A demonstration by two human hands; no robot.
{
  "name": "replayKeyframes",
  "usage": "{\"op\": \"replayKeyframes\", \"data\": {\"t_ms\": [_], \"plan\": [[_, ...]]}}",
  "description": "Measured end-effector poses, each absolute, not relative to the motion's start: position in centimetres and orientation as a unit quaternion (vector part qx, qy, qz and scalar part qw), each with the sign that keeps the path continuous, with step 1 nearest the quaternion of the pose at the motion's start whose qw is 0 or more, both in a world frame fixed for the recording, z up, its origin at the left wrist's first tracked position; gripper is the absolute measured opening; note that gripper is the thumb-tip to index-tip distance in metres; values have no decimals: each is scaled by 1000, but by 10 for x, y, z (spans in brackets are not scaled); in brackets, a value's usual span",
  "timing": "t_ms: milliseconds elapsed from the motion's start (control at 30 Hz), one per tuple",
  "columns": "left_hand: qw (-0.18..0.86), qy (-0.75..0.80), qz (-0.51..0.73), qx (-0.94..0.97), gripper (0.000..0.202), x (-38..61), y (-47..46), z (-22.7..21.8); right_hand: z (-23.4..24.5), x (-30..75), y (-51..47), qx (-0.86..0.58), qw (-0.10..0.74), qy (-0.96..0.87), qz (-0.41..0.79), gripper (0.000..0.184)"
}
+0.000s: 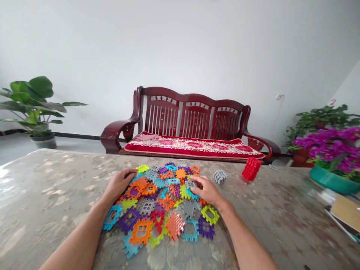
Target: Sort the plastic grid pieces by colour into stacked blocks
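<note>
A heap of flat, colourful plastic waffle tiles (161, 204) lies spread on the marbled table (50, 202). My left hand (119, 183) rests palm down on the heap's left edge, fingers together and lying flat over orange tiles. My right hand (206, 190) lies on the heap's right side, fingers stretched toward grey and green tiles. Neither hand holds a tile. A small grey tile block (220, 176) sits just right of the heap. A red tile tower (251, 168) stands farther right.
A green pot of purple flowers (333, 165) and a stack of books (345, 215) occupy the table's right edge. Behind the table stands a dark red wooden bench (191, 123) with a red cushion. A leafy plant (35, 108) stands at the far left.
</note>
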State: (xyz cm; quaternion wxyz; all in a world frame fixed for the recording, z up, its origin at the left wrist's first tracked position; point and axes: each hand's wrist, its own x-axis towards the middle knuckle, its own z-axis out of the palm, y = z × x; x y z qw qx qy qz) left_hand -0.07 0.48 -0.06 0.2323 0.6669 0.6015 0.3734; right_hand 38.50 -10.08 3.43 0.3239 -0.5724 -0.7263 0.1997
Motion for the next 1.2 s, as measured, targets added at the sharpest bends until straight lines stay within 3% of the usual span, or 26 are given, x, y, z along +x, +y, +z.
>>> {"op": "replayKeyframes", "data": {"t_ms": [233, 433, 600, 1200], "plan": [[217, 600, 377, 671, 43, 1, 2, 3, 35, 382, -99, -578, 362, -717, 145, 54], [222, 597, 378, 672, 44, 1, 1, 3, 33, 427, -92, -680, 484, -542, -97, 52], [222, 602, 377, 668, 45, 2, -1, 5, 27, 461, -97, -771, 427, -448, -149, 59], [213, 604, 382, 666, 43, 2, 0, 5, 28, 455, -97, -847, 307, -423, -100, 74]]}}
